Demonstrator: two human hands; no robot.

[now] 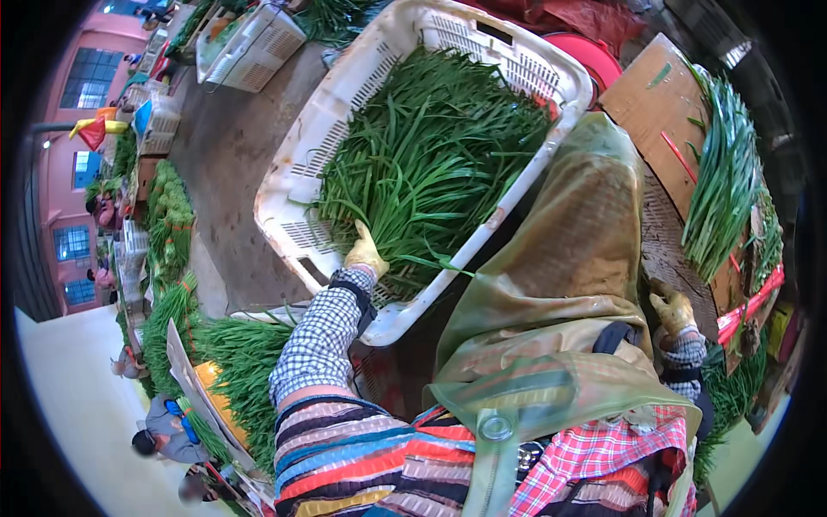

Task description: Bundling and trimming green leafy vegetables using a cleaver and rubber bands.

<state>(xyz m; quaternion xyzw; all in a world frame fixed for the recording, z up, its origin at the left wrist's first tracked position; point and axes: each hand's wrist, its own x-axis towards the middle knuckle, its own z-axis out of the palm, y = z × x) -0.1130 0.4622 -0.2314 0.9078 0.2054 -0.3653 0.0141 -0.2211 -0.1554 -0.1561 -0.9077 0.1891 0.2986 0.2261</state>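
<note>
A large white plastic crate (pixel 294 168) holds a heap of long, flat green leaves (pixel 433 174) that look like garlic chives. Inside its near left corner, my left hand (pixel 366 253), in a pale yellow glove, touches the leaves at the near end of the heap. One digit points up; the other fingers are partly hidden, so a grip cannot be made out. My right hand (pixel 673 310), also gloved, is low beside the translucent olive apron (pixel 555 226) over my legs. Its fingers are bent near a dark brown surface (pixel 675 239), with nothing visible in them.
At the right, a bundle of green leaves (pixel 727 174) lies on a wooden board (pixel 659 97) with a red strip. A red round container (pixel 585 58) stands behind the crate. Tied bundles (pixel 169 220) and another white crate (pixel 252 48) are at the left. Several people are farther off.
</note>
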